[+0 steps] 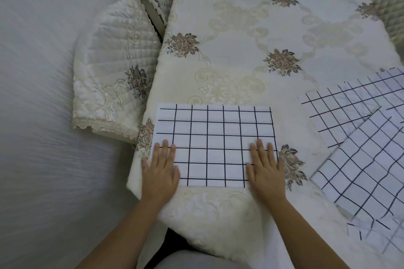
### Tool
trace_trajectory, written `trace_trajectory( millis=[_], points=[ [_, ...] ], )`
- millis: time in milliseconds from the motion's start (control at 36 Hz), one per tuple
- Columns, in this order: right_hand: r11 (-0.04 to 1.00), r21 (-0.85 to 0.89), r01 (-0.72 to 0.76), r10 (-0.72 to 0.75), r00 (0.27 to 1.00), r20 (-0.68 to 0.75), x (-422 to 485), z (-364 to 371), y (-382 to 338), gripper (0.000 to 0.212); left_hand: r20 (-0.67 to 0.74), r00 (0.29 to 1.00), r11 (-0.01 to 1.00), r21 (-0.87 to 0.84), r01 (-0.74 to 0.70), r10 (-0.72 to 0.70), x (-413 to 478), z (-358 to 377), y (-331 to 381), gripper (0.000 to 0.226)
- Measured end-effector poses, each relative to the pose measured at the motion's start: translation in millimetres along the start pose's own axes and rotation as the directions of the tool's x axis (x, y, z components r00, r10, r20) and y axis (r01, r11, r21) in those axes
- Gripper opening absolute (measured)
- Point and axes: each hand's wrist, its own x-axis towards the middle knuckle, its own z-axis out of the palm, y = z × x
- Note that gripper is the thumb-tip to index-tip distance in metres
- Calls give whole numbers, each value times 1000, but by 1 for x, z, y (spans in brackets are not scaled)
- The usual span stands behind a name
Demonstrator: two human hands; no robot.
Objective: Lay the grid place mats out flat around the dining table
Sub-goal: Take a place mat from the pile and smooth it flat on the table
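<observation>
1. The left forearm [122,231] and right forearm [306,231] are bare, with no sleeve over them.
2. The left hand [160,170] and right hand [265,170] are bare too, with slender fingers.
3. Low between the arms, a plain pale grey garment [188,261] shows.

One place mat [215,137] lies flat at the counter's [240,39] near left corner, with the left hand [160,171] and right hand [265,170] on its near corners. To its right, overlapping mats [354,111] lie apart from it. A chair [109,72] stands against the counter's left side.
</observation>
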Motion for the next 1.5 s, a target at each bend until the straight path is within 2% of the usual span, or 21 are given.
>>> trace_trajectory(
  millis=[83,250,333,389,472,528,611,722,833,1083,1139,1278,1361,1444,1500],
  points=[
    [999,-13,-46,46,999,-8,-3,-5,17,53,-3,1000,1000,9,28,-28,-2,-3,-17,55],
    [998,-30,-50,50,999,-20,-4,-9,21,58,-23,999,998,55,41,-40,-1,-7,-19,55],
    [998,-32,-51,48,995,-92,-4,-11,12,56,-52,998,998,49,-37,40,0,-11,-1,53],
    [999,-33,39,-43,991,-130,-4,-12,-1,54,-46,981,982,4,-191,191,-1,-15,18,47],
    [937,-4,349,-347,931,-109,-4,-13,-27,58,15,911,911,-21,-411,412,-4,-18,43,42],
    [851,20,525,-523,850,-65,-7,-11,-42,64,88,881,885,-18,-465,465,-7,-16,53,47],
    [791,-12,611,-611,791,5,-13,-9,-58,58,178,879,894,-8,-447,442,-11,-14,58,58],
    [798,-7,603,-602,797,48,-15,-6,-65,56,218,882,904,4,-428,417,-12,-19,62,64],
    [771,-30,636,-637,771,-11,-14,-9,-68,45,228,886,908,14,-418,404,-12,-20,64,66],
    [807,-33,590,-591,803,-74,-12,-15,-78,41,140,902,909,25,-417,410,-9,-15,63,47],
    [818,-36,575,-575,814,-83,-12,-13,-79,39,129,900,903,49,-426,417,-6,-12,62,51],
    [832,-71,550,-555,825,-111,-8,-14,-85,33,34,915,909,110,-403,402,-1,-18,60,48],
    [847,-77,525,-531,842,-95,4,-34,-92,10,-41,924,913,174,-369,381,8,-33,58,37],
    [902,-68,427,-427,904,13,24,-58,-101,30,-146,936,935,202,-290,321,22,-51,54,33],
    [919,-79,387,-386,922,31,37,-78,-109,24,-283,924,960,182,-212,258,32,-64,51,30]
  ],
)
